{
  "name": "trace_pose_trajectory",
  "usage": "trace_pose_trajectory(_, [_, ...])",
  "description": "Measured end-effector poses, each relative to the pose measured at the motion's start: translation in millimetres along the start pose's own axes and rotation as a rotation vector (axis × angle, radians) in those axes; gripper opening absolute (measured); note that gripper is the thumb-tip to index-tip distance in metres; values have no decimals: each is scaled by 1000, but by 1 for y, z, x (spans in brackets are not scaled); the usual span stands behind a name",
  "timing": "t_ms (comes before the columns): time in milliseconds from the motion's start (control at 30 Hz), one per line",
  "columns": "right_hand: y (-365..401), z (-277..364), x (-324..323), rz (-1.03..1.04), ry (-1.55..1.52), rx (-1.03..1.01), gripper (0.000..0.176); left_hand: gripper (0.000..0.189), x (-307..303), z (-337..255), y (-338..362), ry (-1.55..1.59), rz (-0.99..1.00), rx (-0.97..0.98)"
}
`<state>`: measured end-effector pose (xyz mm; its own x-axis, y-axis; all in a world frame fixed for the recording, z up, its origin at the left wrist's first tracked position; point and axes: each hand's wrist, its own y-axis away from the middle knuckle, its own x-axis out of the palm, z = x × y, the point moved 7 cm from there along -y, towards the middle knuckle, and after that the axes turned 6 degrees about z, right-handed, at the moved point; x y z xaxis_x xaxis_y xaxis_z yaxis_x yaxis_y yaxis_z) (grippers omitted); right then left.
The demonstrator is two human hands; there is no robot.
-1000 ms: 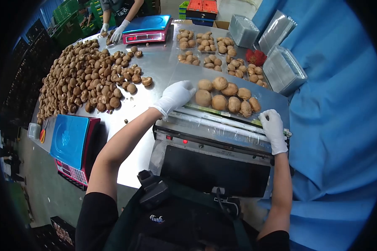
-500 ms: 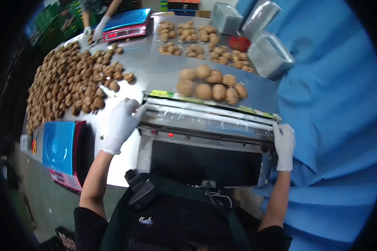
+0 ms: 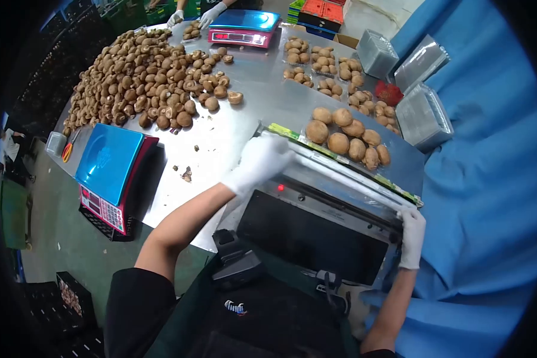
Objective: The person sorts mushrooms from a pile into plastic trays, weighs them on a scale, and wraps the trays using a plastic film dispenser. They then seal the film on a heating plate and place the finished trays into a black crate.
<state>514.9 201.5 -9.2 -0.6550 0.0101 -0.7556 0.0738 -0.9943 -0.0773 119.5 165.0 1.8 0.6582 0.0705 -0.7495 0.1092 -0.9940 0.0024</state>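
My left hand (image 3: 262, 160), in a white glove, is closed at the left end of a long white film roll (image 3: 340, 173) on a wrapping machine. My right hand (image 3: 412, 237), gloved too, has its fingers bent and pinched at the right end. Clear plastic film (image 3: 364, 200) shows faintly between the hands. A green-and-yellow printed strip (image 3: 358, 167) runs along the roll's far side. Just beyond lies a group of large brown mushrooms (image 3: 338, 143). Nearest my body is the machine's black plate (image 3: 313, 237), with a red light (image 3: 281, 187) at its upper left.
A big mushroom heap (image 3: 143, 83) covers the table's left. A blue-topped scale (image 3: 110, 164) stands at the near left, another scale (image 3: 244, 28) at the back, beside a co-worker's gloved hands (image 3: 212, 14). Packed mushroom trays (image 3: 324, 61) and stacked clear trays (image 3: 423, 116) sit right, by a blue sheet (image 3: 477, 179).
My view has turned, so the table appears shifted right and down. My left hand has moved inward over the roll's left end; my right hand stays at the right end.
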Motion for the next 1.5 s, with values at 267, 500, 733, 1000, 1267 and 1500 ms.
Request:
trace_pose_trajectory(267, [82,3,34,620,-1332,485,28,16,48,40,69,1644,730,-381])
trace_pose_trajectory(500, [-72,117,-78,205,-1513,-440,33,26,-92,-68,-80,1762,517,559])
trace_pose_trajectory(733, [-189,54,60,335,-379,-339,27,37,34,-15,-191,411,345,445])
trace_pose_trajectory(1000, [-168,57,57,452,-235,-287,23,39,39,-16,-170,430,555,207])
trace_pose_trajectory(1267, [-174,29,65,791,-444,229,36,43,50,15,-161,738,564,-121])
trace_pose_trajectory(1500, [-165,36,50,848,-252,149,58,44,47,29,-160,640,485,-215])
